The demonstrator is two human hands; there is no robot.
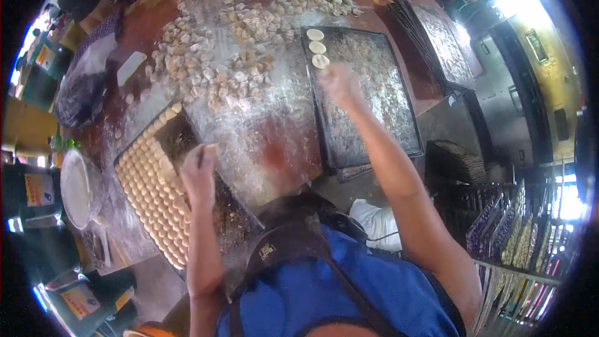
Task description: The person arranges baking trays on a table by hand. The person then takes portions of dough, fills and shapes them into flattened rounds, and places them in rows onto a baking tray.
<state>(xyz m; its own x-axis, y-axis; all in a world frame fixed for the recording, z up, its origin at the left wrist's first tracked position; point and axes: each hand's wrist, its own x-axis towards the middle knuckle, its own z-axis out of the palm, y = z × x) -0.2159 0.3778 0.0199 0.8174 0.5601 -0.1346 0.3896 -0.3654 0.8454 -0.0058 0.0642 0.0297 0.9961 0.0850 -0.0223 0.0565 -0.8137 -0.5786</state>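
The left hand pinches a dough piece over the left tray. The right hand, grip too blurred to tell, is beside flat rounds at the right tray's far-left corner; brushing knuckles could crease them.

Tabletop surf. matt red-brown w/ powdery white film, rough-looking. R tray: dark metal, blotchy, semi-glossy. L tray: dark, dull. Dough balls matt, smooth; dough lumps floury, rough. Bag: dark plastic, glossy, crinkled. Shirt: blue cloth, matt.
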